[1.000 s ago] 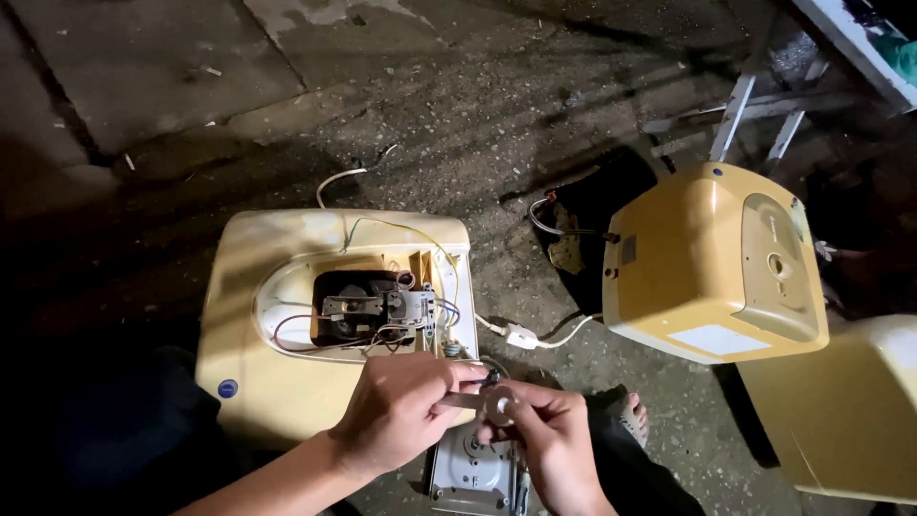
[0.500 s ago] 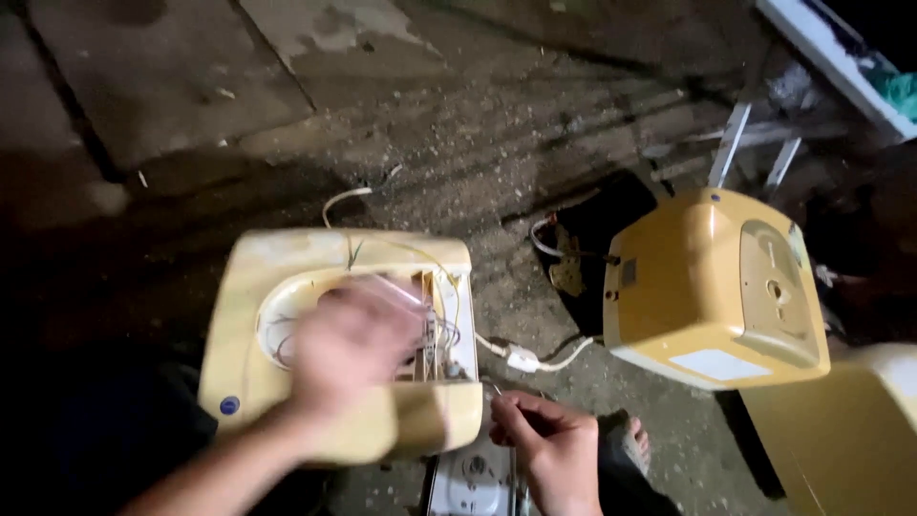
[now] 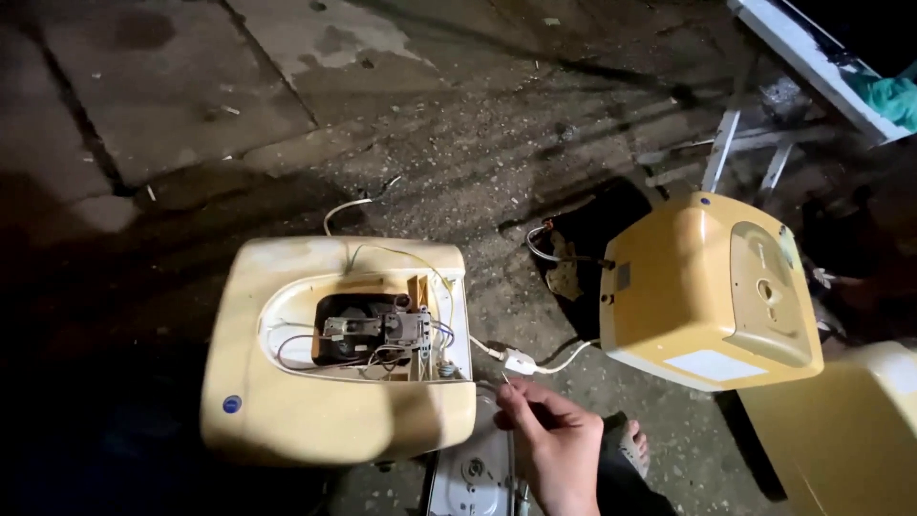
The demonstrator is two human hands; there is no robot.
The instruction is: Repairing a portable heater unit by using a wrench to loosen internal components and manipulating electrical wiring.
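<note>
On concrete, three cream housings [image 3: 334,420], one right hand [image 3: 559,454], fingers [image 3: 516,401] pinched on one thin wire [image 3: 503,376].

Closed yellow housing [image 3: 707,291] on concrete floor [image 3: 191,96]

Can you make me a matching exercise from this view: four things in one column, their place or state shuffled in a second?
Things:
1. Opened cream housing
2. Closed yellow housing
3. White cable connector
4. Right hand

Places or states:
A. On the ground between the two housings
B. Far right, on its side, with a round knob on its panel
C. Bottom centre, fingers pinched above a grey cover plate
D. Left, wiring exposed in its cavity

Pairs: 1-D, 2-B, 3-A, 4-C
</note>
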